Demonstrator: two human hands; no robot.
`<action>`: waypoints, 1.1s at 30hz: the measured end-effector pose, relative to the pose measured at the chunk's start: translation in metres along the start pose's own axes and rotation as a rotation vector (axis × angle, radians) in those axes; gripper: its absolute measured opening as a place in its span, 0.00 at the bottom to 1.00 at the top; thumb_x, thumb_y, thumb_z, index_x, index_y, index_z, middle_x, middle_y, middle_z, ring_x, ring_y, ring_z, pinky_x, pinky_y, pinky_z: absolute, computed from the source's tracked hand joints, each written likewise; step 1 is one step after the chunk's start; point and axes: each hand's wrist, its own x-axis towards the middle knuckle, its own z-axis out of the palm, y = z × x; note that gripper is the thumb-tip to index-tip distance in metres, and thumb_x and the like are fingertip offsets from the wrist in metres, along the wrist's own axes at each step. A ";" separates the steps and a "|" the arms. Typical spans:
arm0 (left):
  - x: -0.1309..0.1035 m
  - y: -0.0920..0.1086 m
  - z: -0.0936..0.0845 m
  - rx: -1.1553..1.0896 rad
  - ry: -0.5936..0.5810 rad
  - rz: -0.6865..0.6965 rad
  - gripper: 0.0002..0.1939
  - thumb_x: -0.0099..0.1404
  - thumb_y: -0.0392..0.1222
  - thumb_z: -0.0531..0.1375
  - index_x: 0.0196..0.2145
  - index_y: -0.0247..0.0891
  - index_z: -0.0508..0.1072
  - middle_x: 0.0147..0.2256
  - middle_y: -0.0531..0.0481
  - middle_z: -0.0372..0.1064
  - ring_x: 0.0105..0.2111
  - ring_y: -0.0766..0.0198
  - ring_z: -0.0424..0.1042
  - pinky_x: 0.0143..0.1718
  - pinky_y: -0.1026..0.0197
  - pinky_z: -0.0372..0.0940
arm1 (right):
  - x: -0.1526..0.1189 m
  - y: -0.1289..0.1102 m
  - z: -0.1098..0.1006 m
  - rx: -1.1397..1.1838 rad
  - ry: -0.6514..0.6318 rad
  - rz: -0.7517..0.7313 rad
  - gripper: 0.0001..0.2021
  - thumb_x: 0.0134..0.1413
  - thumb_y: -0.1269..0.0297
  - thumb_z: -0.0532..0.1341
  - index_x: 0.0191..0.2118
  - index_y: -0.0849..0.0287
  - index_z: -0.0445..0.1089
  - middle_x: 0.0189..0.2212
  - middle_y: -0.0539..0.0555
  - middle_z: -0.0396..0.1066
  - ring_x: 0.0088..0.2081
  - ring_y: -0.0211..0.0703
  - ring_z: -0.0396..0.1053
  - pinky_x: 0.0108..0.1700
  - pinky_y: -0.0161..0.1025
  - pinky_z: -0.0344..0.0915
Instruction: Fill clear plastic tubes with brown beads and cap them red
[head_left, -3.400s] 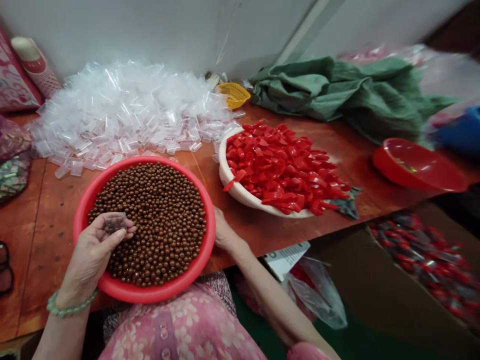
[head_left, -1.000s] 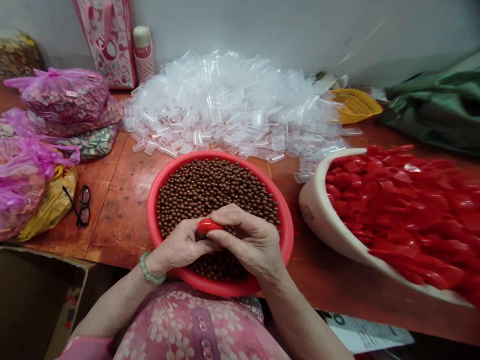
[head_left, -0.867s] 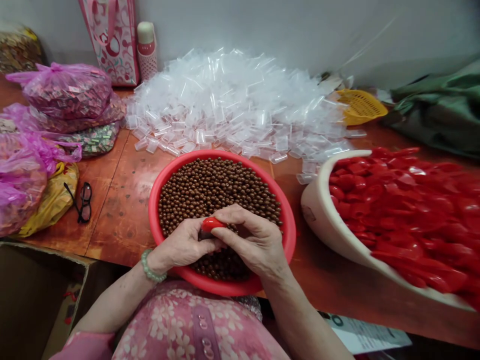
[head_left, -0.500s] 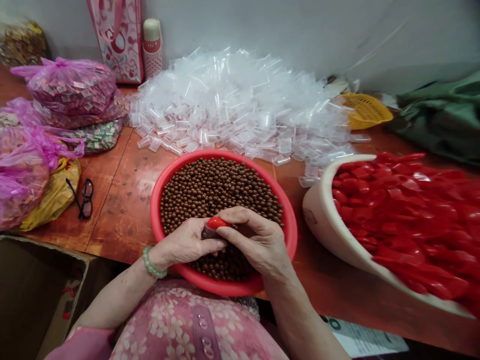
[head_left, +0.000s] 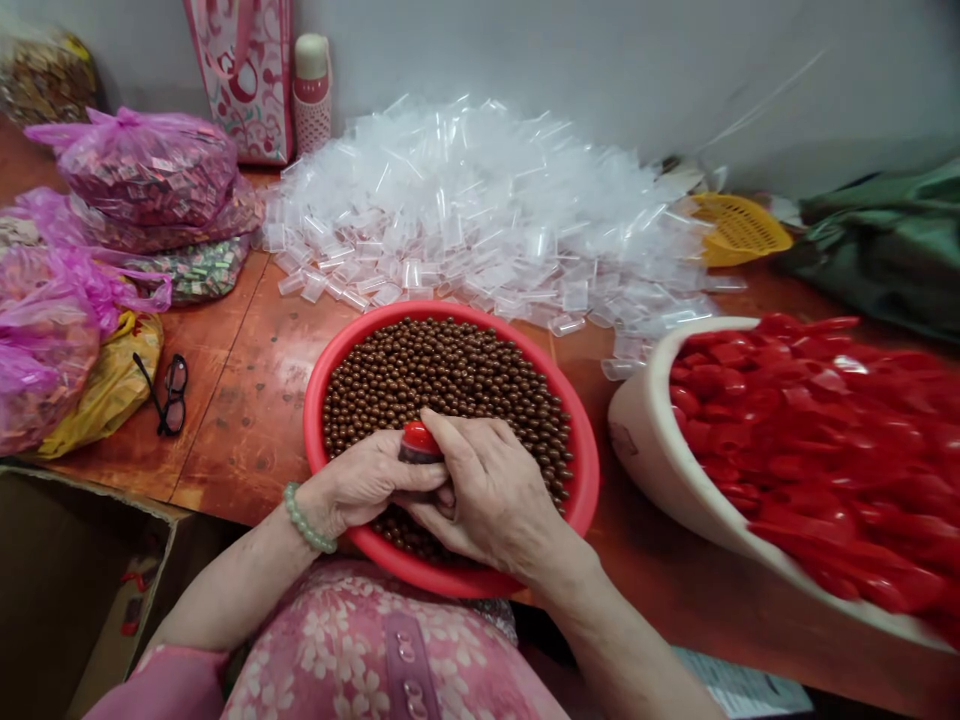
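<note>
Over a red plastic basin (head_left: 586,455) full of shiny brown balls (head_left: 442,365), both hands hold one small clear container with a red cap (head_left: 417,437). Dark contents show just beneath the cap. My left hand (head_left: 364,480), with a green bead bracelet at the wrist, is closed round the container's body. My right hand (head_left: 495,490) is closed on its right side, the fingers over the cap's edge and the thumb lower down. Most of the container's body is hidden by the fingers.
Behind the basin lies a heap of clear plastic containers (head_left: 480,210). A white tub (head_left: 645,400) of red plastic parts (head_left: 810,430) stands right. At left are pink bags (head_left: 142,170), glasses (head_left: 172,395) and a cardboard box (head_left: 82,590). A yellow basket (head_left: 739,230) sits at the back right.
My right hand has shifted from pinching the red cap's right end to wrapping the container's side, its back now turned up. The cap has tilted and moved slightly left.
</note>
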 end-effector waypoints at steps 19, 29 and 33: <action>-0.036 -0.028 0.018 0.547 0.712 0.389 0.14 0.64 0.50 0.53 0.36 0.37 0.72 0.39 0.43 0.74 0.42 0.58 0.71 0.51 0.55 0.65 | 0.004 -0.016 0.001 0.063 0.078 -0.271 0.26 0.50 0.67 0.60 0.55 0.74 0.61 0.35 0.65 0.75 0.36 0.51 0.71 0.42 0.51 0.65; -0.209 0.007 -0.069 1.097 1.291 0.198 0.19 0.63 0.52 0.49 0.30 0.44 0.76 0.23 0.50 0.72 0.25 0.57 0.71 0.30 0.58 0.66 | 0.052 0.038 0.003 0.115 -0.052 -0.119 0.15 0.62 0.64 0.58 0.52 0.63 0.68 0.47 0.66 0.73 0.48 0.54 0.71 0.48 0.52 0.71; -0.280 0.000 -0.126 1.503 1.527 -0.146 0.15 0.58 0.52 0.53 0.29 0.45 0.77 0.27 0.47 0.76 0.22 0.54 0.72 0.24 0.57 0.64 | 0.048 0.101 0.026 0.086 -0.089 0.124 0.14 0.63 0.59 0.55 0.47 0.61 0.72 0.44 0.62 0.74 0.44 0.54 0.73 0.48 0.53 0.72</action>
